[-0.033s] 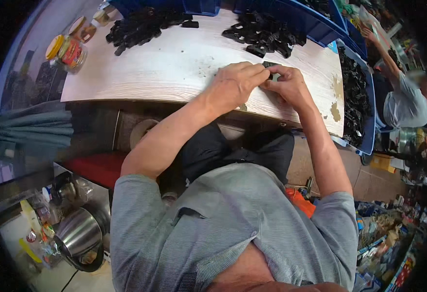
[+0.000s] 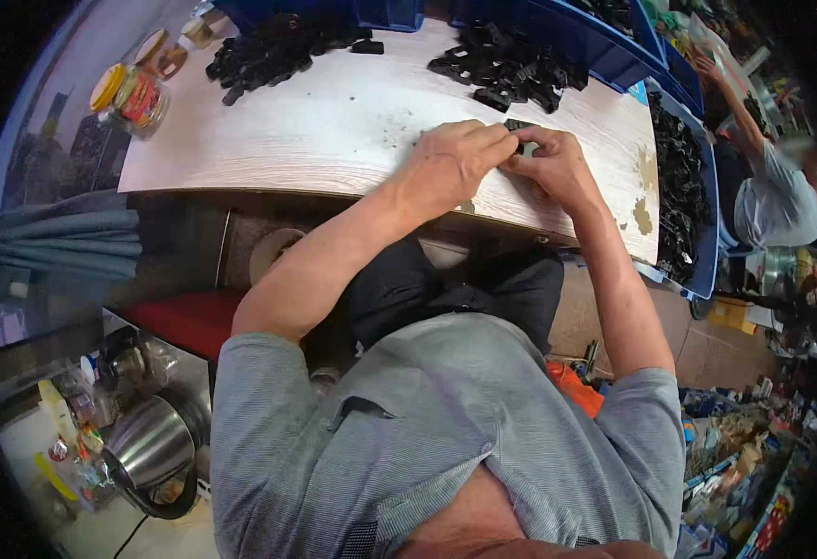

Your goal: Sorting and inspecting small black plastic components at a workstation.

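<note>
My left hand (image 2: 453, 166) and my right hand (image 2: 556, 170) meet above the right half of a white wood-grain table (image 2: 334, 126). Their fingertips are closed together on a small black plastic part (image 2: 517, 124). Only its far end shows; the rest is covered by my fingers. Just beyond my hands lies a loose pile of black plastic parts (image 2: 511, 61). A second pile of similar black parts (image 2: 273, 56) spreads over the far left of the table.
Blue bins (image 2: 604, 51) line the far edge. Along the table's right side, a blue crate (image 2: 707, 224) holds many black parts. Jars, one yellow-lidded (image 2: 134, 101), stand at the left. Another person (image 2: 776, 200) sits at the right. A steel kettle (image 2: 152, 443) is at lower left.
</note>
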Available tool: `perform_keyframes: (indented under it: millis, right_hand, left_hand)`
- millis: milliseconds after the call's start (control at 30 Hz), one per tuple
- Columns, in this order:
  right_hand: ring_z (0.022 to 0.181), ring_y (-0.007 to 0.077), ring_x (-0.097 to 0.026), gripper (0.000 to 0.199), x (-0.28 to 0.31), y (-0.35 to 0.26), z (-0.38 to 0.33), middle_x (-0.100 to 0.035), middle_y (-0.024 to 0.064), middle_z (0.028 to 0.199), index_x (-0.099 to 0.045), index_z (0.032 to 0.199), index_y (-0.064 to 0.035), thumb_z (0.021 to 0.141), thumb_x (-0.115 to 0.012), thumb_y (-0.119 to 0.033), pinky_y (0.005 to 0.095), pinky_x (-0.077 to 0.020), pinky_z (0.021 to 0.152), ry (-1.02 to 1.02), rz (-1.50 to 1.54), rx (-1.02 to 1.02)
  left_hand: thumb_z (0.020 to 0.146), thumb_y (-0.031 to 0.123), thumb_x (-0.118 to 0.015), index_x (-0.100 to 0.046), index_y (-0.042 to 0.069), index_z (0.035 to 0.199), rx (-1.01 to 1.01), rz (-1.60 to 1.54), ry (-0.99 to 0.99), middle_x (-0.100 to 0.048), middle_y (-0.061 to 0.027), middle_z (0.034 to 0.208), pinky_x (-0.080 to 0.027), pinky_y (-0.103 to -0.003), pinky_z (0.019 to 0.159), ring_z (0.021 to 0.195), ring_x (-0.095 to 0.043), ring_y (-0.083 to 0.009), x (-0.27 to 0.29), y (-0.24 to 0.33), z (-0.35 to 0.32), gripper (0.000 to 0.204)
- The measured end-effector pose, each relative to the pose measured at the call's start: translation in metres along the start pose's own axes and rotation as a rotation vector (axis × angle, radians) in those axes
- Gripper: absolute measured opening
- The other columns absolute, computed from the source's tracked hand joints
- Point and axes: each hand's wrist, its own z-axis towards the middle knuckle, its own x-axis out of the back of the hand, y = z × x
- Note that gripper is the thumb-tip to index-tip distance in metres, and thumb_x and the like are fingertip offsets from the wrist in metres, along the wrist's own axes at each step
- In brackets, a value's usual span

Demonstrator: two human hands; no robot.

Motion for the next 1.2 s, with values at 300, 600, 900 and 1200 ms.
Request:
perform_keyframes:
  millis: [300,600,900,1200]
  right_hand:
    - [0.048,0.0098,-0.053,0.037,-0.003,0.001,0.001,-0.059,0.0007,0.061,-0.077,0.111,-0.0081,0.077,-0.085,-0.022,0.0293,-0.0429,0.046,0.005,-0.038,0.017]
    - [0.058,0.0105,-0.056,0.039,-0.008,0.003,0.006,-0.062,0.002,0.067,-0.078,0.107,-0.0089,0.074,-0.087,-0.028,0.0309,-0.0462,0.053,0.036,-0.138,0.073]
    - [0.047,0.0069,-0.049,0.027,0.0,0.008,-0.005,-0.056,-0.0026,0.063,-0.071,0.101,-0.0067,0.08,-0.084,-0.018,0.0251,-0.035,0.041,0.052,0.136,0.006]
    - [0.052,0.0173,-0.063,0.033,0.084,0.047,-0.025,-0.053,0.0018,0.059,-0.069,0.105,-0.0062,0.081,-0.083,-0.026,0.0312,-0.0533,0.046,0.523,0.419,-0.145]
  left_hand:
    - [0.086,0.001,-0.063,-0.07,0.006,0.119,0.048,0.026,-0.013,-0.071,-0.0092,0.12,-0.057,-0.04,0.091,0.106,-0.07,-0.0279,0.003,0.006,-0.004,0.034]
    - [0.083,0.001,-0.064,-0.07,0.006,0.117,0.065,0.116,0.013,-0.071,-0.0061,0.115,-0.056,-0.038,0.089,0.106,-0.068,-0.0261,0.006,0.011,-0.015,0.035]
    - [0.091,0.005,-0.062,-0.071,0.005,0.119,0.205,0.002,0.212,-0.072,-0.0127,0.116,-0.055,-0.038,0.096,0.111,-0.067,-0.0293,0.007,-0.004,-0.016,0.029]
    - [0.091,0.024,-0.065,-0.069,0.016,0.128,0.523,0.44,0.294,-0.07,-0.0153,0.101,-0.053,-0.048,0.086,0.098,-0.063,-0.0385,0.049,-0.135,-0.015,0.038]
